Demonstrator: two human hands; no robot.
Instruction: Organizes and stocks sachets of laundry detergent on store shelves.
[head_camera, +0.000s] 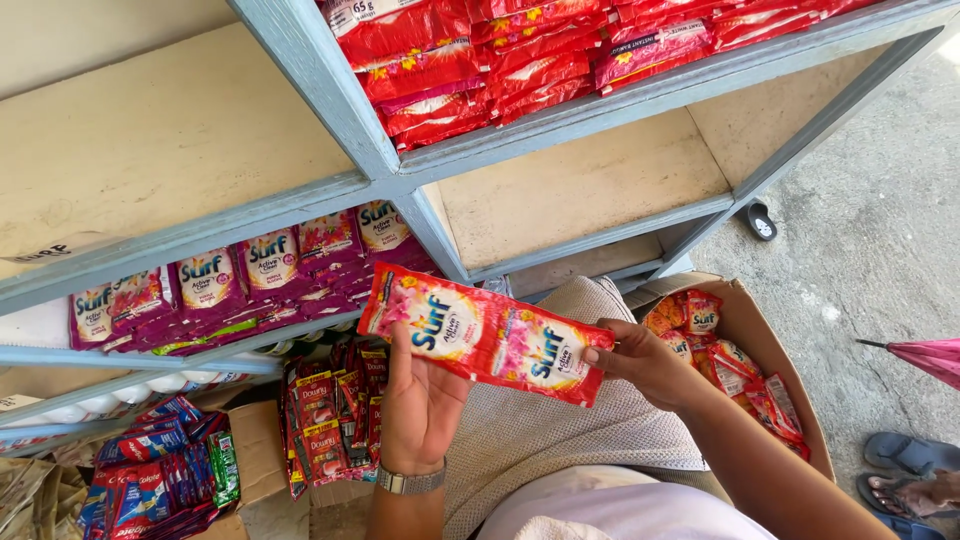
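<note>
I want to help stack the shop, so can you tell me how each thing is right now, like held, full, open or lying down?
Red sachet strip: held stretched between both hands.
Left hand: grips the strip's left end.
Right hand: pinches the strip's right end.
Cardboard box: open, with red sachets inside.
Top shelf: stacked with red packets.
Purple sachets: lined up on the shelf.
Middle shelf compartment: bare.
</note>
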